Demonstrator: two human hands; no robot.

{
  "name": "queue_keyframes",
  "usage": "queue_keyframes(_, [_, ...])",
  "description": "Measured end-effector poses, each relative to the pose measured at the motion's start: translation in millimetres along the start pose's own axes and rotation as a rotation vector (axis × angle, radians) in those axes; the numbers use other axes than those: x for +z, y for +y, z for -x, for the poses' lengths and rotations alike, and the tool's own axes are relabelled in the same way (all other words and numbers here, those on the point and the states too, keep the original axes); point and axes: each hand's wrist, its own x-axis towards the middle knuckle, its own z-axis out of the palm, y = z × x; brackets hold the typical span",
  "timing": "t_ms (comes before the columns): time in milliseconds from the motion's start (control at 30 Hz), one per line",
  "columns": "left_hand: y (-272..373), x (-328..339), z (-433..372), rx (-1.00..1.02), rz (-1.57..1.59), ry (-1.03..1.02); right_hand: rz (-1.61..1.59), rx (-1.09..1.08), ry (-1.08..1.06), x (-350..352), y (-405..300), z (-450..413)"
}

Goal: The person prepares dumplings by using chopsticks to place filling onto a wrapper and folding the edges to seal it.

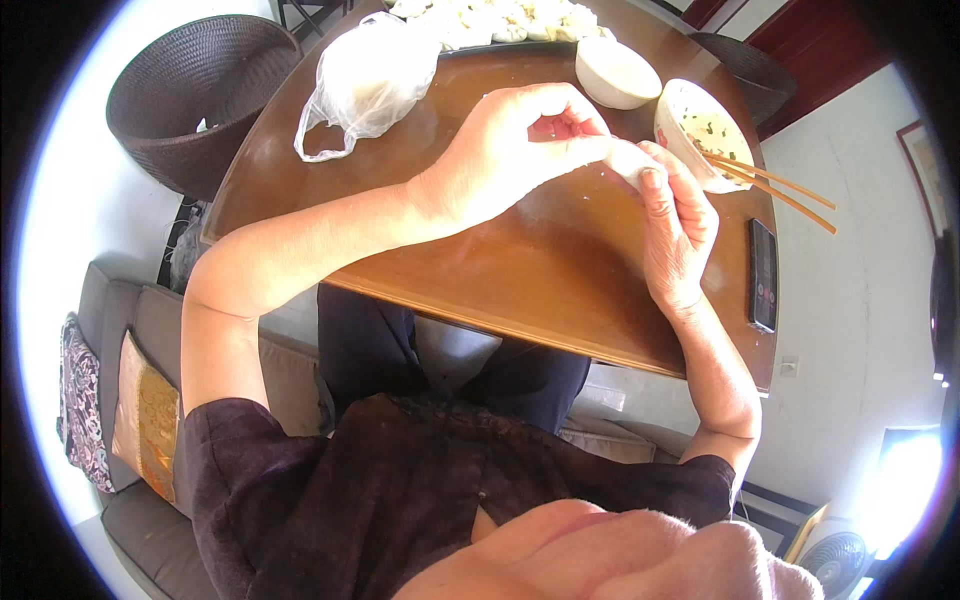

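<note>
A small white dough wrapper (628,160), apparently folded, is held above the wooden table by both hands. My left hand (517,146) reaches across from the left and pinches its left end between thumb and fingers. At its right end, the thumb and fingers of my right hand (679,217) grip the dough. Any filling inside is hidden. Just beyond my right hand stands a tilted-looking white bowl (670,135) with pale food and chopped green bits. Two wooden chopsticks (795,187) rest in it, their ends sticking out to the right.
At the far edge, a dark tray (517,47) bears several pale dumplings (510,19). A white plastic bag (375,75) and a smaller white bowl (619,75) stand on the table (465,277). A phone (762,274) lies by the right edge. Left is a dark woven chair (195,97).
</note>
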Motion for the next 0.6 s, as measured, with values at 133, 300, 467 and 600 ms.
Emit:
queue_keyframes(133, [-7.2, -2.2, 0.0, 0.038, -0.020, -0.005, 0.111, 0.017, -0.006, 1.6, -6.5, -0.3])
queue_keyframes(300, [-14.6, 0.9, 0.5, 0.037, 0.080, 0.011, 0.106, 0.059, -0.024, 1.3, -3.3, -5.7])
queue_keyframes(467, [-17.3, 2.9, 1.1, 0.023, 0.107, -0.005, -0.069, 0.110, -0.053, 1.1, 2.8, -7.9])
queue_keyframes(600, [-14.5, 0.3, 0.1, 0.024, -0.031, -0.025, -0.028, 0.114, -0.129, 2.8, -3.6, -5.9])
